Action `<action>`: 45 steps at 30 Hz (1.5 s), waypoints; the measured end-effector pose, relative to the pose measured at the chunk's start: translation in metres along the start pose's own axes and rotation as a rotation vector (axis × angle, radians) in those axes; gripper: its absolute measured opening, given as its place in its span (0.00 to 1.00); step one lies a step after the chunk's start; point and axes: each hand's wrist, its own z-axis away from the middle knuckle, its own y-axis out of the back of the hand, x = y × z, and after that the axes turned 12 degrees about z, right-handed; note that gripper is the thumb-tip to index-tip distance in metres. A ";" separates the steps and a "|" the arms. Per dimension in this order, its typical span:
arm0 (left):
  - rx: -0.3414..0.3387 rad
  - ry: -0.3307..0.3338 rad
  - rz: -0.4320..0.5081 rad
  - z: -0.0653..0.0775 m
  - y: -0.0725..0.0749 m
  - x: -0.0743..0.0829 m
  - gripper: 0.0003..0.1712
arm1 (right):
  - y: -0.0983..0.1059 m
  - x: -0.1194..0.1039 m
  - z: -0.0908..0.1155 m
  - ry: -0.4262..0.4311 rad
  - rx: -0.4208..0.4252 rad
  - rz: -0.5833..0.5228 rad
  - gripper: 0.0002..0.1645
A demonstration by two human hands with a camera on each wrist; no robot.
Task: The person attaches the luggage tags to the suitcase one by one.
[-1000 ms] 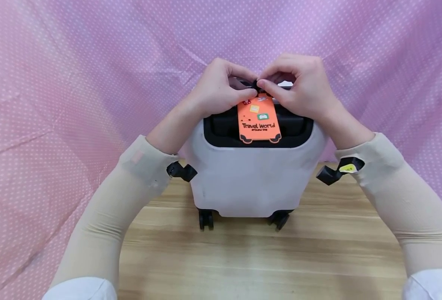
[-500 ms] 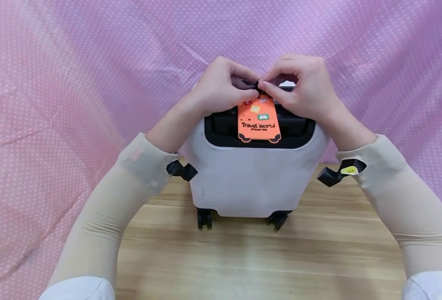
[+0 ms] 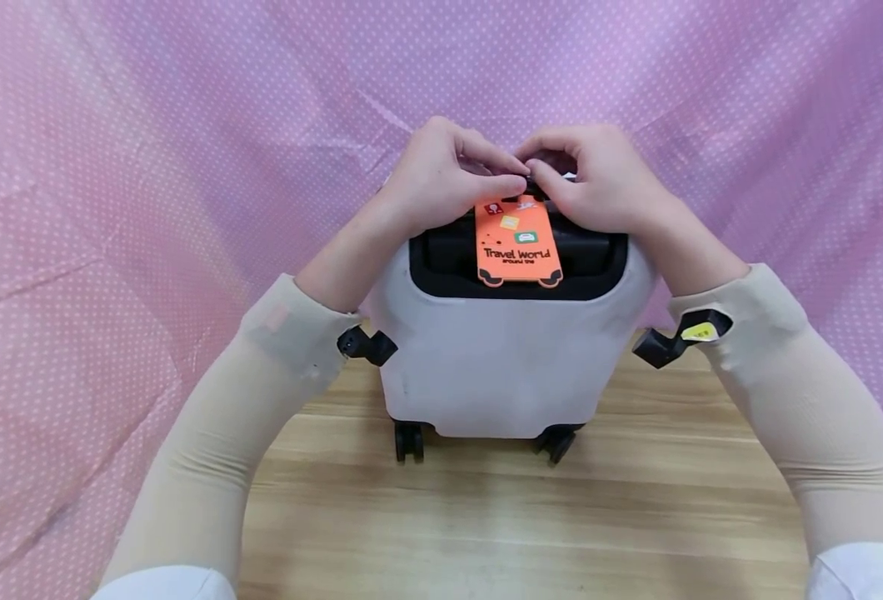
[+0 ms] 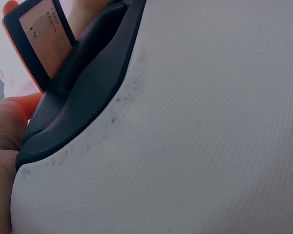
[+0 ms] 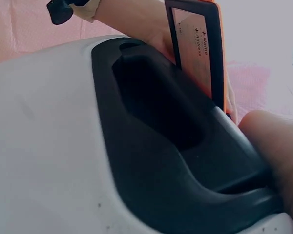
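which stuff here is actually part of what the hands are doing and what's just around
In use: left hand and right hand, both pinching the black strap; orange luggage tag; grey suitcase.

Just around: pink dotted cloth; wooden floor.

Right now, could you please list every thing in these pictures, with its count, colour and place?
suitcase: one, light grey with black top recess, upright on the floor, centre.
luggage tag: one, orange, reads "Travel World", hanging at the suitcase top.
wheels: two visible, black, under the suitcase.
floor: one, light wood, below.
backdrop cloth: one, pink with white dots, behind and at the sides.
left hand: one, fingers curled at the tag's top.
right hand: one, fingers curled at the tag's top.
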 end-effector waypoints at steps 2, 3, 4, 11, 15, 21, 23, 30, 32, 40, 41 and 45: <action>-0.005 -0.011 -0.005 0.000 0.000 -0.001 0.10 | 0.000 0.001 0.000 0.014 -0.033 -0.003 0.15; -0.006 -0.017 -0.011 -0.001 -0.001 -0.001 0.10 | 0.000 0.001 -0.001 0.023 -0.044 -0.004 0.15; -0.007 -0.022 -0.018 -0.001 -0.001 -0.002 0.10 | 0.000 0.002 -0.001 0.029 -0.053 -0.004 0.14; -0.006 -0.054 -0.071 -0.002 0.000 -0.003 0.11 | 0.000 0.003 -0.003 0.023 -0.081 -0.080 0.12; -0.012 -0.074 -0.093 -0.002 0.001 -0.005 0.11 | -0.002 0.005 -0.004 0.015 -0.064 -0.149 0.10; -0.012 -0.123 -0.151 -0.003 0.001 -0.007 0.10 | -0.004 0.006 -0.005 -0.015 -0.029 -0.267 0.07; -0.011 -0.138 -0.162 -0.003 0.001 -0.008 0.10 | -0.005 0.006 -0.005 -0.027 -0.014 -0.315 0.06; -0.024 -0.187 -0.164 -0.002 0.002 -0.009 0.11 | -0.005 0.005 -0.005 -0.029 0.002 -0.364 0.05; -0.027 -0.189 -0.159 -0.001 0.003 -0.009 0.12 | -0.004 0.005 -0.005 -0.030 -0.002 -0.348 0.05; -0.031 -0.207 -0.157 0.000 0.006 -0.010 0.08 | -0.005 0.003 -0.004 -0.038 0.038 -0.345 0.05; -0.031 -0.207 -0.159 0.000 0.006 -0.010 0.08 | -0.005 0.003 -0.004 -0.039 0.046 -0.372 0.05; -0.018 -0.185 -0.120 -0.001 0.005 -0.009 0.08 | -0.006 0.004 -0.004 -0.053 0.074 -0.491 0.08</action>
